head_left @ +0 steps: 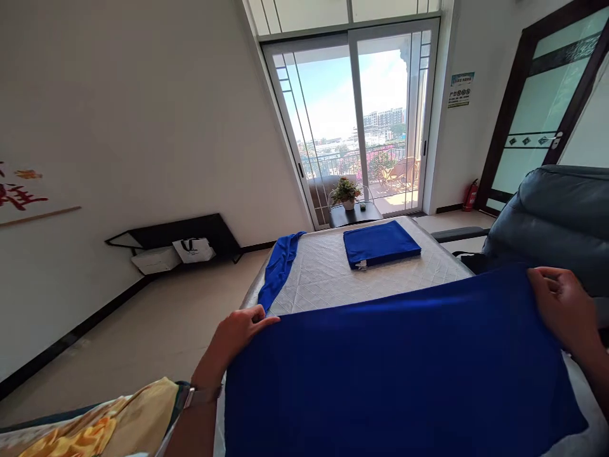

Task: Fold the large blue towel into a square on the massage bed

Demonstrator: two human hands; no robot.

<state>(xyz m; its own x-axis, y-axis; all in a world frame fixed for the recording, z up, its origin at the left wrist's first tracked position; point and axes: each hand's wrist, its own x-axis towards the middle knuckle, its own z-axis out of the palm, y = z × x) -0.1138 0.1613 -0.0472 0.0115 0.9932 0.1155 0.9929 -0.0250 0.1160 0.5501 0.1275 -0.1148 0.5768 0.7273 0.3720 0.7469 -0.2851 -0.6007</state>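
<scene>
A wide piece of plain blue cloth (390,374) hangs stretched between my two hands, its upper edge taut and slanting up to the right. My left hand (245,329) pinches its upper left corner. At the upper right corner my right hand (564,308) grips the cloth with curled fingers. Behind it, a folded blue cloth (380,244) with a small white tag lies on the white quilted mattress (318,273). Another blue cloth (280,266) lies crumpled along the mattress's left edge. The stretched cloth hides the near part of the mattress.
A dark recliner (561,216) stands at the right. Beyond the mattress, a potted plant (346,192) sits on a small black table (356,216) before sliding glass doors. Yellow patterned fabric (137,419) is at the lower left. A black rack (190,231) with a white bag stands by the wall.
</scene>
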